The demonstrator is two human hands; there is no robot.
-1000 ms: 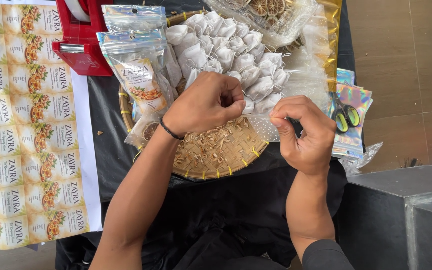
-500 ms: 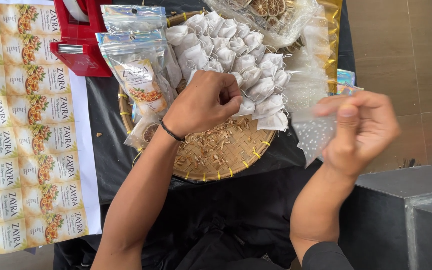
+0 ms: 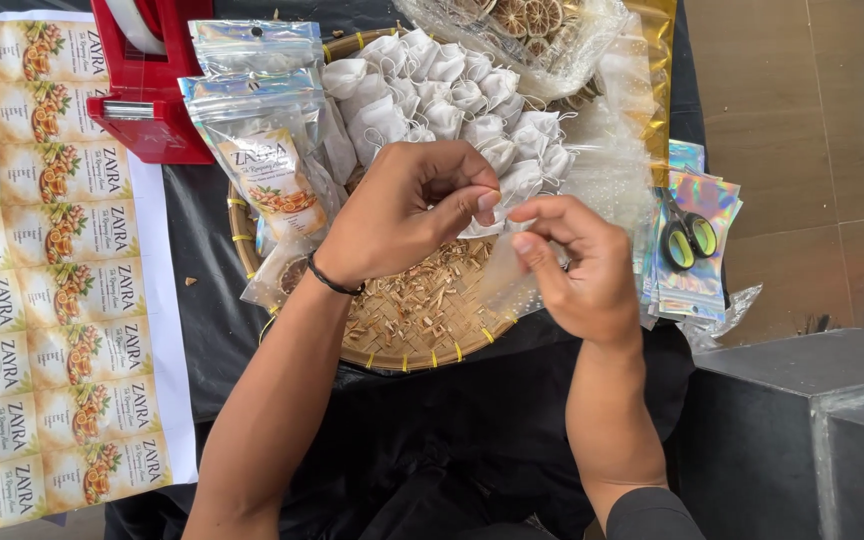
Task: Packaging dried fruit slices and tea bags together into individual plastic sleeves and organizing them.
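Now both hands meet over the woven bamboo tray. The left hand has its fingers pinched together on a small white filter pouch at the near edge of the pile of pouches. The right hand, just right of it, closes its fingers on a clear plastic bag; its long axis I cannot tell. Dried shreds cover the tray, on a black table, with scissors to the right.
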